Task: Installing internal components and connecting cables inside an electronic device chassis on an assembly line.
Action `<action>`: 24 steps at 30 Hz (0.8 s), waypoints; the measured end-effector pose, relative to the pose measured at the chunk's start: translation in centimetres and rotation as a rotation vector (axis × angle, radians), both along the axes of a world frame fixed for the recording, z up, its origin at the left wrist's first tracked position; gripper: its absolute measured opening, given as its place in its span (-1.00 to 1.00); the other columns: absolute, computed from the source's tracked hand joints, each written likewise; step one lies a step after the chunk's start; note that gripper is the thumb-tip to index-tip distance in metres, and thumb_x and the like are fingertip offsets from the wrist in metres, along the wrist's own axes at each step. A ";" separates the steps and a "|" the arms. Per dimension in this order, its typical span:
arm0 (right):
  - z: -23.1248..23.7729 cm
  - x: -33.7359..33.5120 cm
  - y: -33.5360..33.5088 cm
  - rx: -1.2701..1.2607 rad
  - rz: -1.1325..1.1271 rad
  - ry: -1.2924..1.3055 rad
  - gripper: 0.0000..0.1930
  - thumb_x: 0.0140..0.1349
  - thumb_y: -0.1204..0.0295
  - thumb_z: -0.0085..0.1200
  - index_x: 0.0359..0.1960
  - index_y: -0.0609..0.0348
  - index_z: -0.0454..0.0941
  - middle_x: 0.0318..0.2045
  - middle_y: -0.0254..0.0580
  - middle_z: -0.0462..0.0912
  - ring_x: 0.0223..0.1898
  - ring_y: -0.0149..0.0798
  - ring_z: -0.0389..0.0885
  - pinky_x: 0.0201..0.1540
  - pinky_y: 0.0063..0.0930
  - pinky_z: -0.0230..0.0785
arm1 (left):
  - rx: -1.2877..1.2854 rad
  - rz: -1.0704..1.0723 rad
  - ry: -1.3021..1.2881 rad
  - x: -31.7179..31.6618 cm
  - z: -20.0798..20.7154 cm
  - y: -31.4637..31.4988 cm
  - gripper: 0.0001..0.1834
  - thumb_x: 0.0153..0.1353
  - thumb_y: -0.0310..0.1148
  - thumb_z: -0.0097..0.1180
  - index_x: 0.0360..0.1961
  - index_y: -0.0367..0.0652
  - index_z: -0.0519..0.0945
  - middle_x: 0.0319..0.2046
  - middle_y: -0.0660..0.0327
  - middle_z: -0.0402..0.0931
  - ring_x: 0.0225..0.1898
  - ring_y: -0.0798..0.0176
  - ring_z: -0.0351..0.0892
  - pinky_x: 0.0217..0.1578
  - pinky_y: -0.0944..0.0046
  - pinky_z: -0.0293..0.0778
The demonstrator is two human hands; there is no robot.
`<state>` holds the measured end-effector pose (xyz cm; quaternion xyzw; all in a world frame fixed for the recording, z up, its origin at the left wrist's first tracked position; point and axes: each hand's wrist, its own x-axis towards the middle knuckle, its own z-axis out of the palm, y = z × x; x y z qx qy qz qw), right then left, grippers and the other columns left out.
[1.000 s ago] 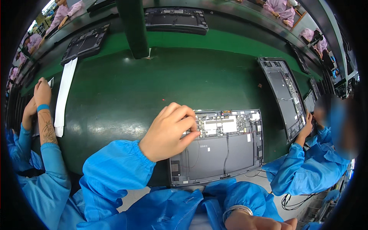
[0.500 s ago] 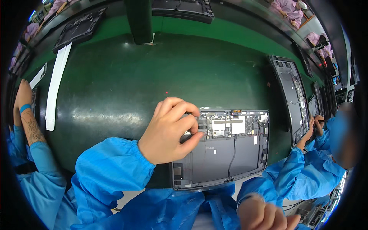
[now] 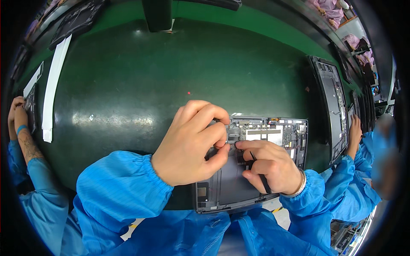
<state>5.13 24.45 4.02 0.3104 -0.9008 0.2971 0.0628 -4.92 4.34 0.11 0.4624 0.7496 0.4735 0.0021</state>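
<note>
An opened tablet-like device (image 3: pixel 232 181) lies in front of me, its flat dark battery area nearer me and its circuit board (image 3: pixel 265 133) along the far side. At the board's left end my left hand (image 3: pixel 192 143) is closed, thumb and fingertips pinched together; whatever they hold is too small or hidden. My right hand (image 3: pixel 275 166) rests over the middle of the device, index fingertip touching the board's left part near my left fingertips. Tucked in its curled fingers is a slim black pointed tool (image 3: pixel 265 184), probably tweezers. The hand covers part of the battery area.
The device lies on a green mat (image 3: pixel 128 77). White strips (image 3: pixel 55 85) lie at the left, and a dark post (image 3: pixel 158 17) stands at the far side. Another opened device (image 3: pixel 333 106) is at the right. Co-workers in blue sleeves work on both sides.
My right hand has come up from the lower edge onto the device, with the slim black tool now visible in it. My left hand stays pinched at the board's left end. The view has shifted slightly.
</note>
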 end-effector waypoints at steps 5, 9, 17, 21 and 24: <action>-0.9 -0.2 -0.2 -0.027 0.013 0.021 -0.68 -0.03 0.55 0.31 -0.32 0.19 0.37 -0.29 -0.06 0.52 -0.10 0.06 0.63 -0.15 -0.20 0.57 | -0.007 0.000 -0.004 -0.1 0.1 0.0 -0.75 -0.16 -0.53 0.31 -0.58 -0.10 0.42 -0.11 0.21 0.47 0.00 0.01 0.32 0.00 0.07 0.31; -1.4 -0.5 -1.0 0.032 0.026 0.147 -0.72 -0.11 0.48 0.21 -0.34 0.16 0.40 -0.31 -0.10 0.52 -0.09 -0.01 0.62 -0.11 -0.22 0.56 | -0.011 0.005 0.001 0.0 0.1 -0.1 -0.77 -0.18 -0.53 0.33 -0.53 -0.11 0.48 -0.12 0.22 0.49 -0.01 0.01 0.34 -0.01 0.09 0.34; -1.6 0.0 -2.0 0.139 -0.009 0.217 -0.74 -0.11 0.41 0.13 -0.35 0.14 0.40 -0.30 -0.08 0.53 -0.10 -0.02 0.60 -0.05 -0.24 0.55 | -0.001 -0.004 0.010 -0.1 0.0 -0.5 -0.78 -0.18 -0.55 0.33 -0.46 -0.11 0.58 -0.15 0.24 0.53 -0.03 0.02 0.40 -0.03 0.11 0.38; -1.4 0.1 -1.0 0.129 0.045 0.184 -0.73 -0.11 0.41 0.13 -0.34 0.14 0.39 -0.29 -0.07 0.53 -0.10 -0.02 0.60 -0.03 -0.22 0.55 | 0.006 -0.014 0.018 -0.2 0.1 -0.6 -0.79 -0.17 -0.55 0.34 -0.46 -0.12 0.58 -0.16 0.24 0.54 -0.02 0.02 0.42 -0.03 0.10 0.39; -1.6 0.6 -0.8 0.127 0.028 0.184 -0.74 -0.12 0.40 0.12 -0.35 0.15 0.39 -0.30 -0.07 0.52 -0.10 -0.01 0.60 -0.01 -0.22 0.54 | 0.007 -0.014 0.015 -0.2 0.1 -0.5 -0.79 -0.18 -0.55 0.34 -0.46 -0.13 0.58 -0.16 0.23 0.54 -0.02 0.02 0.42 -0.03 0.10 0.39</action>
